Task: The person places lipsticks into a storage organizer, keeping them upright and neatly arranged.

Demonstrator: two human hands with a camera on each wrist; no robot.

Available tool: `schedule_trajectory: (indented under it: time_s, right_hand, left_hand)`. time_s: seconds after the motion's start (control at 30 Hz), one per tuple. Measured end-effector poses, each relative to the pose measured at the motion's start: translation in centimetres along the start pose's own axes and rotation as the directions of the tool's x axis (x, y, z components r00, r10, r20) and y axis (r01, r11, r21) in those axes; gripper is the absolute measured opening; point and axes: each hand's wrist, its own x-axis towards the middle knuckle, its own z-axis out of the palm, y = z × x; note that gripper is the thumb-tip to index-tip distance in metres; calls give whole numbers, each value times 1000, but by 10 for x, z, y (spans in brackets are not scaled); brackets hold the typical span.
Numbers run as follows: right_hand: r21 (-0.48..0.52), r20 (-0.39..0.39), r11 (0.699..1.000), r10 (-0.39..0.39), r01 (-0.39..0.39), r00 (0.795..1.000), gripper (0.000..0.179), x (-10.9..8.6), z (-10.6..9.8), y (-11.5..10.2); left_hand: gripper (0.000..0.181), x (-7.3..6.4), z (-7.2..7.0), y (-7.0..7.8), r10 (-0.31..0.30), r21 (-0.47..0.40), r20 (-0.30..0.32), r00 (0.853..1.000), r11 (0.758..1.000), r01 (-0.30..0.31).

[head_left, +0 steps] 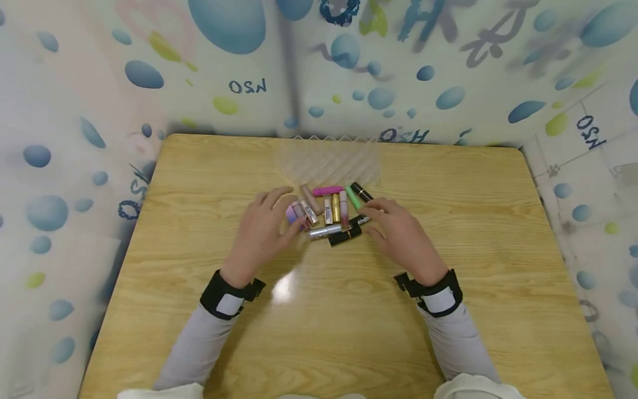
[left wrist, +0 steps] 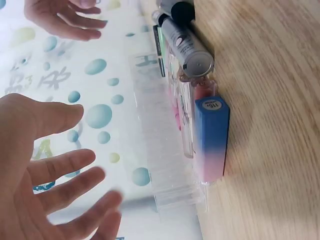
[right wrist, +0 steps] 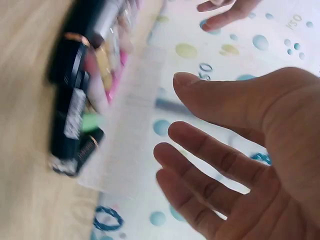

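Note:
A small pile of lipstick and lip gloss tubes lies on the table between the two hands. Among them are a bright pink tube (head_left: 328, 190), a green tube (head_left: 353, 198), a gold tube (head_left: 336, 208), a silver tube (head_left: 325, 231) and a black tube (head_left: 345, 236). My left hand (head_left: 261, 224) is at the pile's left side, nearest a blue-to-pink box (left wrist: 212, 140); its fingers are spread and hold nothing. On the right side, my right hand (head_left: 401, 235) hovers beside the black tubes, fingers extended, with nothing in its grasp.
Behind the pile, a clear plastic organizer (head_left: 329, 160) with a zigzag back edge sits near the far edge of the wooden table (head_left: 349, 332). A curtain-like wall (head_left: 309, 72) printed with blue and green spots rises behind the table and along its sides.

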Motion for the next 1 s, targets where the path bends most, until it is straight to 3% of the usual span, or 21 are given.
schedule_trajectory:
  time_s: [0.2, 0.33, 0.67, 1.0]
  right_hand:
    - [22, 114, 1000, -24, 21, 993, 37, 3, 25, 0]
    - [30, 145, 999, -36, 32, 989, 35, 3, 40, 2]
    - [2, 99, 999, -40, 40, 994, 32, 3, 62, 5]
    - [-53, 61, 996, -73, 76, 995, 28, 1, 65, 8]
  left_hand:
    - [29, -4, 4, 8, 0, -35, 98, 995, 999, 4]
    - [22, -7, 8, 9, -5, -46, 143, 990, 999, 12]
    - [21, -6, 19, 11, 50, -44, 171, 984, 998, -43]
    - [25, -10, 32, 18, 75, -54, 167, 983, 996, -67]
